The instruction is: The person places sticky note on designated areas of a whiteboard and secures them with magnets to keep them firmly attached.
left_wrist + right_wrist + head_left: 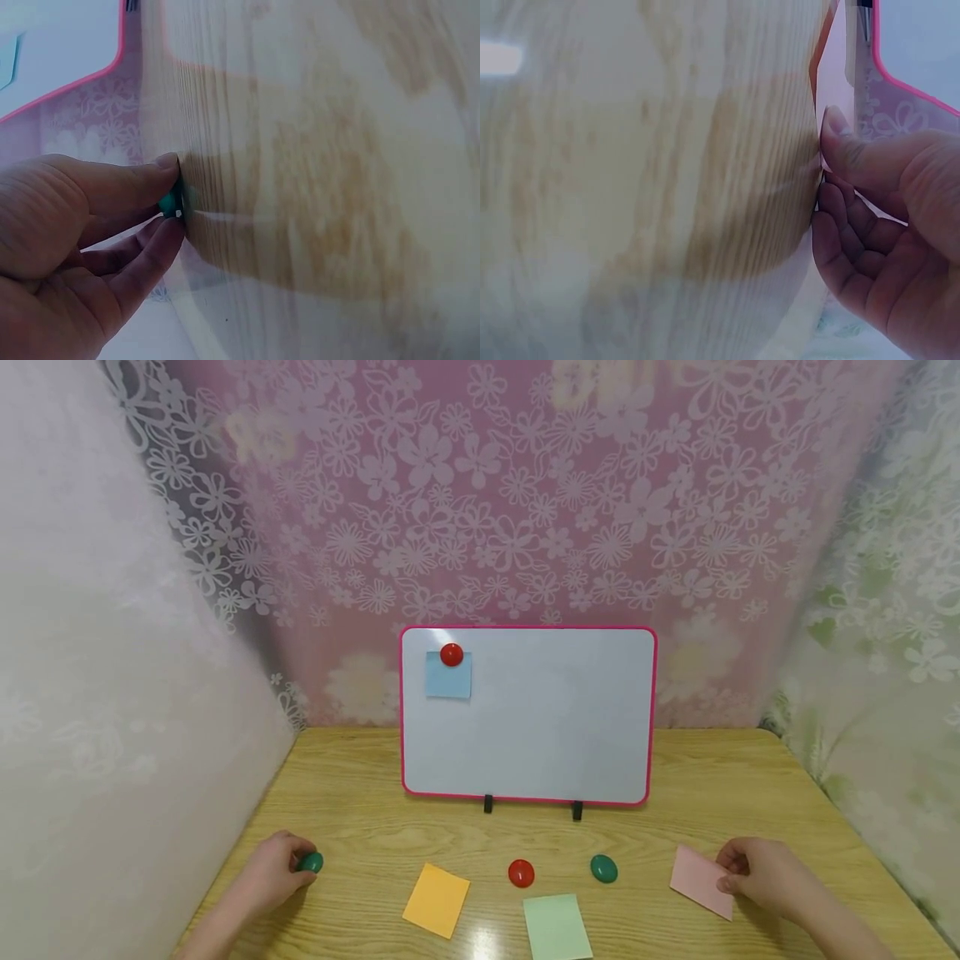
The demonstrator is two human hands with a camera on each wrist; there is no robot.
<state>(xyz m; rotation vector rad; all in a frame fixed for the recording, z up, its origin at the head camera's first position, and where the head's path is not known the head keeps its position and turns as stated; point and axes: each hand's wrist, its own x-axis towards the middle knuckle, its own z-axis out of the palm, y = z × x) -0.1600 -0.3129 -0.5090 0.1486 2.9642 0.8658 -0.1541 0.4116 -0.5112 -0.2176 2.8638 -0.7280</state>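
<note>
At the left of the table, my left hand (268, 870) pinches a round green magnet (311, 862) between thumb and fingers. The left wrist view shows the same green magnet (172, 199) low against the wood, partly covered by the fingertips. On the right, my right hand (765, 872) holds the right edge of a pink sticky note (697, 882) between thumb and fingers. That pink note (838, 71) stands up edge-on past the thumb in the right wrist view. Whether either thing is lifted off the table I cannot tell.
A pink-framed whiteboard (532, 718) stands on black feet at the back. A red magnet (452, 654) holds a blue note (447, 681) on it. Between the hands lie an orange note (437, 900), a red magnet (521, 873), a green magnet (603, 868) and a light green note (557, 928).
</note>
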